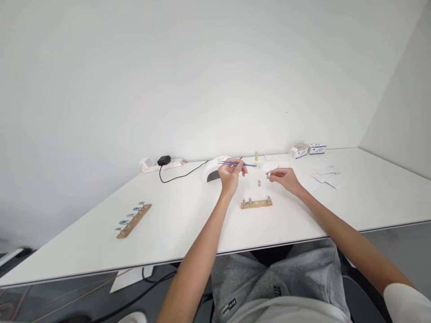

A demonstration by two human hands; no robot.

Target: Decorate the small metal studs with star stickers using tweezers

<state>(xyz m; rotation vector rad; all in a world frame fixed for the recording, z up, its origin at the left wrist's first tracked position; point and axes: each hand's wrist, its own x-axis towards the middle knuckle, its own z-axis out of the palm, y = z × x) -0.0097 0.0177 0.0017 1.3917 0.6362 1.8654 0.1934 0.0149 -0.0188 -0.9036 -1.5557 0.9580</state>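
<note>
My left hand (230,174) is closed around slim purple tweezers (251,165), which lie across the fingers with the thin tips pointing left. Opposite it, my right hand (285,176) pinches a small shiny piece, apparently a nail tip on a holder (268,175), between thumb and fingertips. Between the hands and slightly nearer me stands another small nail tip holder (259,183) on the table. Closer still is a short wooden stand (257,204) bearing several small holders with nail tips, with a gap in its row.
A white nail lamp (212,171) sits behind my left hand. On the left lies a longer wooden stand (134,222) with several bluish nail tips. At the back are a power strip (168,164), a yellowish bottle (256,156) and small boxes (299,150). White papers (326,176) lie right.
</note>
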